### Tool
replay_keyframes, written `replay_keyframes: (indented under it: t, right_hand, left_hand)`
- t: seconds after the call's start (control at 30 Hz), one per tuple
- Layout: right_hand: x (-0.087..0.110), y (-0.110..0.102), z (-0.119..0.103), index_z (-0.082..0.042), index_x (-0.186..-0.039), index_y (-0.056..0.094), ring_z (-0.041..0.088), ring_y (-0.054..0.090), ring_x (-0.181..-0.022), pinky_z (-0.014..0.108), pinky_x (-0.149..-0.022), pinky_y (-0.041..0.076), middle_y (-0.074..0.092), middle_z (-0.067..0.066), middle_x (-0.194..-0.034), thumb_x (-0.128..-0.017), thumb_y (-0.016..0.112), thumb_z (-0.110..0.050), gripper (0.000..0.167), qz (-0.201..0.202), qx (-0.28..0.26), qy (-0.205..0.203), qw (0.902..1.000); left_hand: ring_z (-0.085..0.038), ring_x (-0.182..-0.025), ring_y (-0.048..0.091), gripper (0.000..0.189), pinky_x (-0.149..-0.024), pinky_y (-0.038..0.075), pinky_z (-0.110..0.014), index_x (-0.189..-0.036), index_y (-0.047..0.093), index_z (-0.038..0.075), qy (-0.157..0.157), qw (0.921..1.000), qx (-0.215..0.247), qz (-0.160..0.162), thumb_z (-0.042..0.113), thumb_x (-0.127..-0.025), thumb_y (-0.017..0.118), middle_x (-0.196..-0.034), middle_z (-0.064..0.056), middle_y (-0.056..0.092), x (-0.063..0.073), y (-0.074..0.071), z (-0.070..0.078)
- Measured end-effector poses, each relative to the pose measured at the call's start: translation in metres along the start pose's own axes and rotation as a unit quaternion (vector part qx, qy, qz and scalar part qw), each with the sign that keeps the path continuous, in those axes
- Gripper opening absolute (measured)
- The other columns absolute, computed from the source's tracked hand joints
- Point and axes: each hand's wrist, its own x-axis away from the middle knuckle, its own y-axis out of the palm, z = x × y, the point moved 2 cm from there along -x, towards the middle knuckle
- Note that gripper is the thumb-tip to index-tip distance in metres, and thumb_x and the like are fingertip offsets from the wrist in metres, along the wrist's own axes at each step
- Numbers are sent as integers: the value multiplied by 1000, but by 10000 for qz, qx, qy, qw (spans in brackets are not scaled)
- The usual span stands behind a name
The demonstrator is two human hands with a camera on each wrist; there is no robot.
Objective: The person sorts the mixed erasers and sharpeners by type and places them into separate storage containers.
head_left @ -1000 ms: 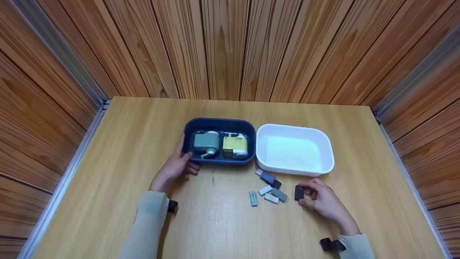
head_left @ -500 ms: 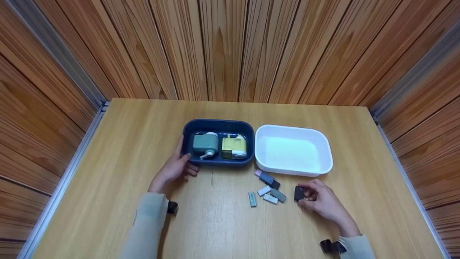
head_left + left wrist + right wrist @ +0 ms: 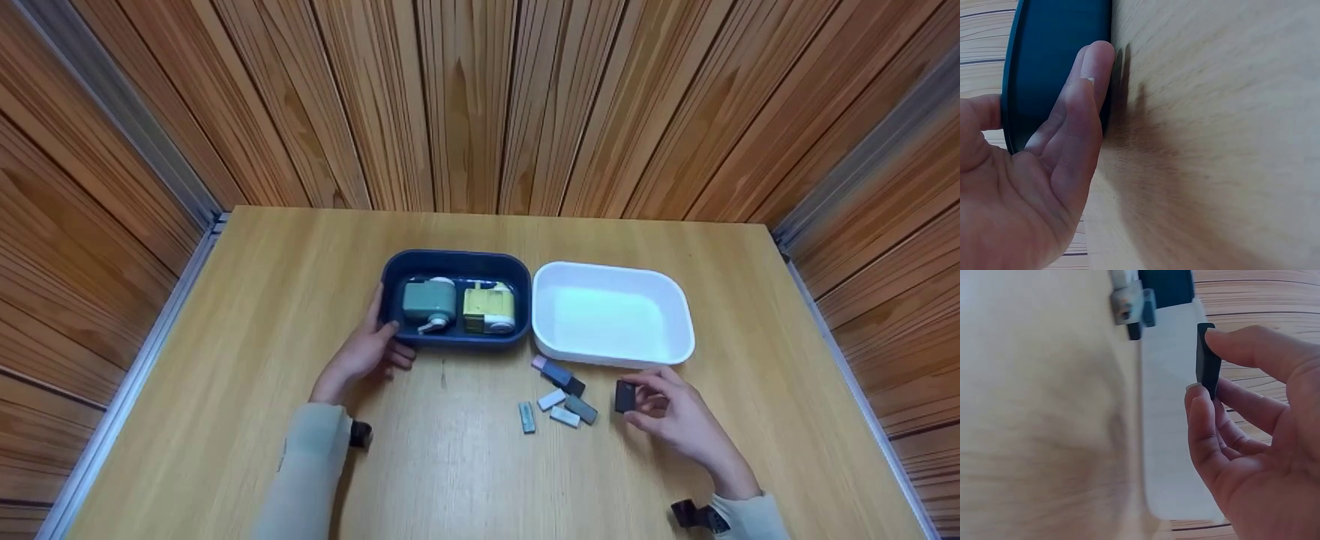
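My left hand [image 3: 366,351] grips the near left corner of a dark blue bin [image 3: 456,341], thumb at the rim [image 3: 1009,84] and fingers along the outer wall. Inside lie a green pencil sharpener [image 3: 429,300] with a crank and a yellow one [image 3: 484,301]. My right hand [image 3: 675,412] pinches a black eraser [image 3: 624,396] between thumb and fingertips, in front of the white bin [image 3: 611,358]. In the right wrist view the black eraser [image 3: 1206,360] stands out before the white bin's side.
Left of my right hand lie several loose erasers: a blue one with a pink end [image 3: 553,369], a dark one [image 3: 575,385], a grey one [image 3: 580,409], white ones [image 3: 565,416] and a pale bluish one [image 3: 527,417]. Wood-panelled walls [image 3: 465,112] enclose the table.
My right hand has lifted the black eraser slightly and shifted it toward the white bin. The left hand keeps its grip on the blue bin, which stays put.
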Motion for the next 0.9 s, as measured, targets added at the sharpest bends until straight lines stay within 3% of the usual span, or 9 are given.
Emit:
replay_keyframes:
  t: [0.33, 0.9]
  right_hand:
    - [2, -15, -21, -6, -126, 67, 19, 58, -90, 26, -77, 53, 55, 3, -112, -82, 83, -12, 47, 225, 6, -307, 9993]
    - [-5, -28, -38, -8, -120, 69, 18, 60, -91, 21, -76, 52, 57, 3, -114, -79, 84, -4, 44, 460, 192, -811, 9955]
  left_hand:
    - [-40, -88, 69, 66, -69, 55, -42, -152, -3, 59, -45, 10000, 55, 37, 28, -109, 37, -101, -23, 68, 1, 0, -3]
    - [-39, -87, 69, 67, -64, 54, -40, -152, -4, 57, 96, 9999, 39, 38, 26, -109, 36, -98, -24, 69, -1, 0, -4]
